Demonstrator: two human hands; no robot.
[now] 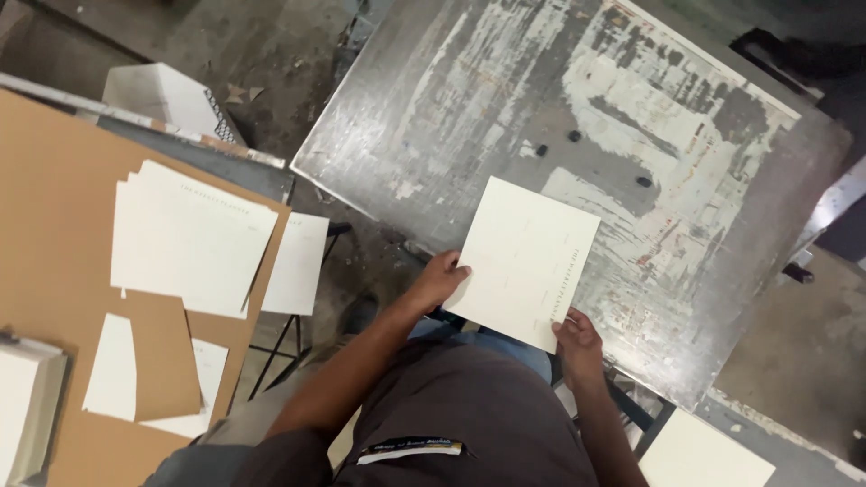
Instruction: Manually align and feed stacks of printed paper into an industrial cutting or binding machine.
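Observation:
A cream-white square card lies tilted on the near part of a worn grey metal plate. My left hand grips the card's near left edge, thumb on top. The card's near right corner is pinched by my right hand, beside a faint line of print along the card's right edge. Both forearms reach up from the bottom of the view.
Three small dark knobs stick up from the plate beyond the card. Left of me a brown cardboard-covered table carries a stack of the same cards and loose sheets. Another sheet lies at the bottom right.

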